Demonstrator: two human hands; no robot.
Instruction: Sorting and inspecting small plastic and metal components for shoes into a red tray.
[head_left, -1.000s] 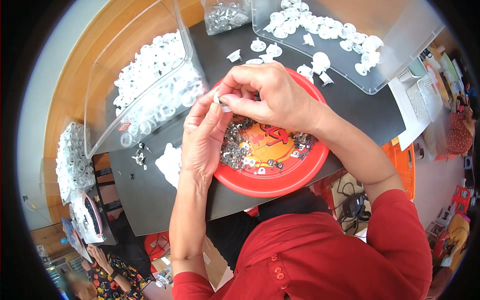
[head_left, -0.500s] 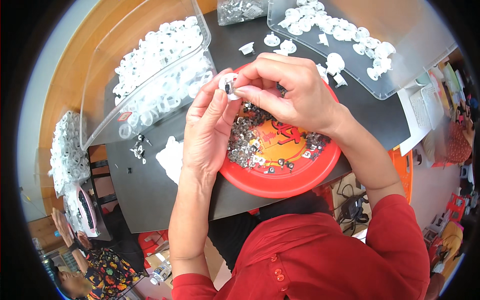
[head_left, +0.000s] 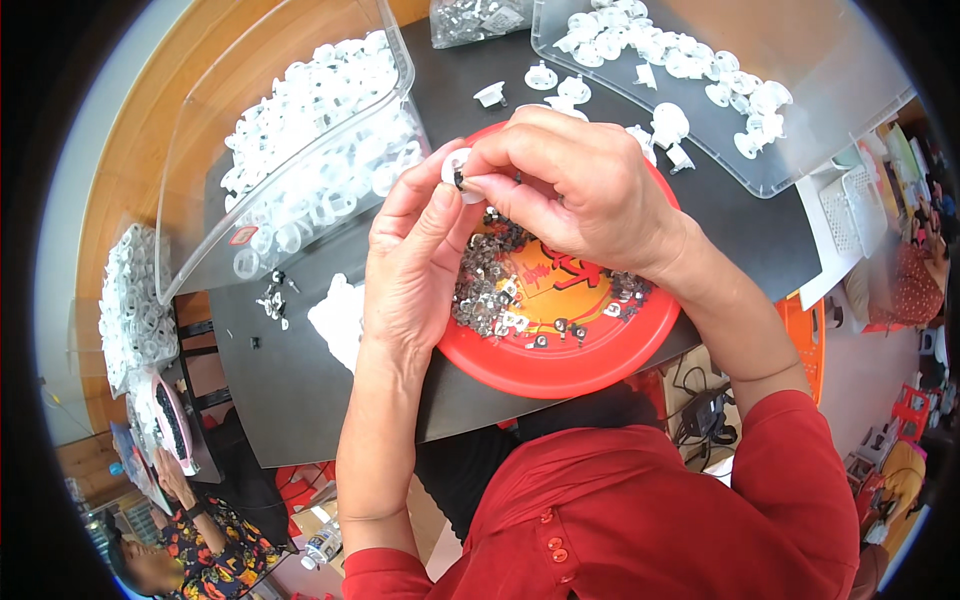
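Note:
Between the thumb and fingers of my left hand (head_left: 410, 250) is a small round white plastic part (head_left: 453, 162). The closed fingertips of my right hand (head_left: 590, 190) meet it from the right, pinching at a tiny black piece (head_left: 459, 178) set against the white part. Exactly how the two pieces fit is hidden by the fingers. Under both hands lies a red round tray (head_left: 540, 384), which holds many small clear, metallic and black parts (head_left: 485, 292) heaped toward its left side.
A clear bin (head_left: 405, 60) of white rings stands at the left; another clear bin (head_left: 765, 188) with white parts is at the upper right. Loose white parts (head_left: 574, 90) and a crumpled white tissue (head_left: 338, 318) lie on the dark table (head_left: 300, 410). A co-worker (head_left: 215, 545) sits lower left.
My right fingertips have shifted slightly on the white part, and less of the black piece shows. The co-worker's hands have moved down and inward.

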